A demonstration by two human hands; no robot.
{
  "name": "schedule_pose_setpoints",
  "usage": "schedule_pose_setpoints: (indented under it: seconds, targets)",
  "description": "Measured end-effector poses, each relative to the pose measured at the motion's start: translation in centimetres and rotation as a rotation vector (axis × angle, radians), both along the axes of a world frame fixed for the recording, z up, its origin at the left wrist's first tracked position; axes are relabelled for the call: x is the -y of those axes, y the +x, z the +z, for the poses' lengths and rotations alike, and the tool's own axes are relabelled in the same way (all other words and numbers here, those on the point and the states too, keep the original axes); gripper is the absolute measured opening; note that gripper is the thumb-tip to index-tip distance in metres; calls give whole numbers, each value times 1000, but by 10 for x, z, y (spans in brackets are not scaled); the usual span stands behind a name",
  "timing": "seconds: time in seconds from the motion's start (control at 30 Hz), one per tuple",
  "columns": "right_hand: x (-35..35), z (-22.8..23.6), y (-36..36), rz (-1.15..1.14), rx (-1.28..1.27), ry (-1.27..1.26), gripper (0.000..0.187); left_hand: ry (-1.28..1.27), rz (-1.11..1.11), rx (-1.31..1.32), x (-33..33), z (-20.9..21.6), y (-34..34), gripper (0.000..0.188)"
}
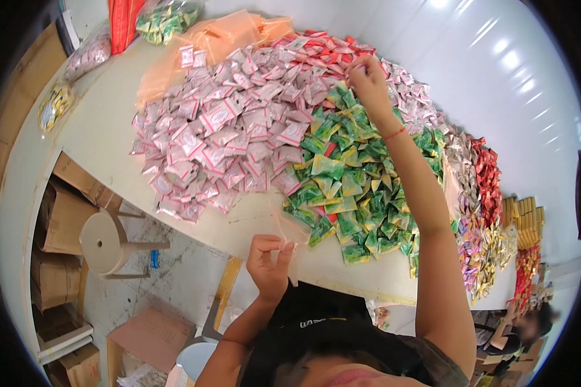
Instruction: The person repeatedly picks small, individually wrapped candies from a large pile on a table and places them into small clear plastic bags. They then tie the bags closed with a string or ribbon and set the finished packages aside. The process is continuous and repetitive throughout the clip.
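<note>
Near the table's front edge, my left hand [269, 266] is closed, pinching the rim of a small sheer peach-coloured bag [290, 227]. My right hand [369, 77] is stretched out to the far side, over the place where red packets [323, 50] meet green ones. Its fingers are curled together, and whatever they may hold is hidden. Beneath my right forearm spreads a heap of green-and-yellow packets [352, 184]. To the left of that lies a large heap of pale pink-and-white packets [219, 138].
More sheer orange bags [223, 39] lie behind the pink heap. Filled clear bags [168, 20] stand at the far left. Further heaps of red packets [487, 171] and gold packets [523, 219] run along the right. A stool [103, 244] and cardboard boxes [64, 216] are on the floor at left.
</note>
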State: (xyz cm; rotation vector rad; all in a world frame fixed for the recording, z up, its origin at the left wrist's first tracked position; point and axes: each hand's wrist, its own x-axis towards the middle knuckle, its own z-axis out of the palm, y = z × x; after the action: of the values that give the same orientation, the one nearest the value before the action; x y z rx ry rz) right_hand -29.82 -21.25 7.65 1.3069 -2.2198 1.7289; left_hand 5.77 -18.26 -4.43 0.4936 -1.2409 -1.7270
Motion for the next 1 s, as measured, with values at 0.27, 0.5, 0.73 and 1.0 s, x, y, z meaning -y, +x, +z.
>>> schedule_pose_setpoints:
  seconds: [0.27, 0.5, 0.73, 1.0]
  targets:
    - [27, -12, -125, -260, -586, 539, 30, -241, 169, 88, -6, -17, -21, 22]
    - [82, -52, -122, -349, -670, 958, 27, -194, 165, 121, -6, -20, -15, 23]
    - [73, -56, -150, 7, -570, 816, 28, -199, 104, 91, -7, -21, -18, 22]
    - [-40, 21, -176, -242, 0, 377, 32, -153, 68, 96, -9, -24, -13, 20]
